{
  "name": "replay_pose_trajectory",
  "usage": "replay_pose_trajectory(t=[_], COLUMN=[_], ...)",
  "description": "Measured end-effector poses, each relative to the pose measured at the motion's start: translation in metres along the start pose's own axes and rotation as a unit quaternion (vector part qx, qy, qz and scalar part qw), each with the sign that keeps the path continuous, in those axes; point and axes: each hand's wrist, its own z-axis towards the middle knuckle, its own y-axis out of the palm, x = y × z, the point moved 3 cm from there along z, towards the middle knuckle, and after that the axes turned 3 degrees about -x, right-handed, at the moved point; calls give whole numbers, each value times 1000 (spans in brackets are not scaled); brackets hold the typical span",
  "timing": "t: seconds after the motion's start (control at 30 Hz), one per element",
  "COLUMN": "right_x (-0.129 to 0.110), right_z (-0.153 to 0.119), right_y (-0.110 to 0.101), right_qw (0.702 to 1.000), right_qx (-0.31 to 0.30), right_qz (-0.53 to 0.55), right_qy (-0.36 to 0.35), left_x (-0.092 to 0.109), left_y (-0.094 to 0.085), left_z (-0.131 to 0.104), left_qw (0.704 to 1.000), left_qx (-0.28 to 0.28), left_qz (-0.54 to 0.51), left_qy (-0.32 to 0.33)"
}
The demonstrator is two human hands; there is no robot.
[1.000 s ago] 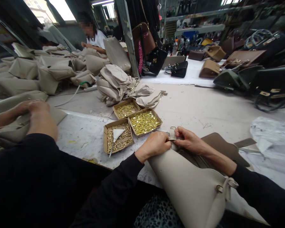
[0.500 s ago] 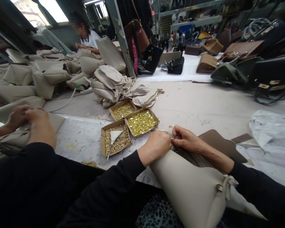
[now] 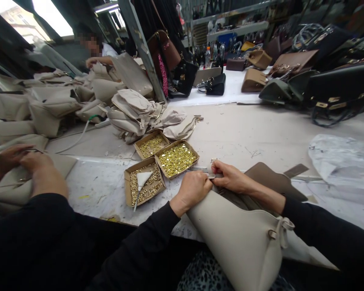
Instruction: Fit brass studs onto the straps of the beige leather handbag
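Note:
A cream handbag [image 3: 230,230] lies tilted across my lap and the table edge, its brown flap [image 3: 269,182] spread out behind it. My left hand [image 3: 191,190] is closed round the bag's upper corner. Close beside it, my right hand [image 3: 232,178] is closed, pinching a short pale strap [image 3: 211,176] at that same corner. A small gold metal fitting [image 3: 214,160] shows just above my right fingers. My fingertips partly hide the strap. On the bag's right side are a gold ring [image 3: 272,234] and a knotted tie [image 3: 286,231].
Cardboard trays of gold hardware stand left of my hands; the nearest tray [image 3: 128,190] holds a white triangular scoop [image 3: 143,180]. Cream pouches [image 3: 133,109] are heaped behind. A co-worker's hands [image 3: 36,161] work on a bag at left. Clear plastic [image 3: 342,161] lies at right.
The whole view has shifted slightly, so most things sit further left. My hands remain at the bag's corner, and more of the pale strap shows between them. The co-worker's hands still hold the other bag.

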Motion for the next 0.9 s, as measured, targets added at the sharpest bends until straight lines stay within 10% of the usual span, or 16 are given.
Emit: replay_pose_trajectory(t=[0.43, 0.63, 0.9], right_x=[1, 3, -23], right_z=[-1, -7, -14], right_y=[6, -8, -4], right_qw=[1000, 998, 996], right_qx=[22, 53, 66], right_qz=[-22, 33, -14], right_qy=[3, -26, -52], left_x=[-6, -24, -14], left_y=[-2, -16, -8], left_z=[-4, -14, -14], left_qw=[994, 886, 865], left_qx=[16, 176, 3], left_qz=[-102, -420, -491], left_qy=[-21, -89, -106])
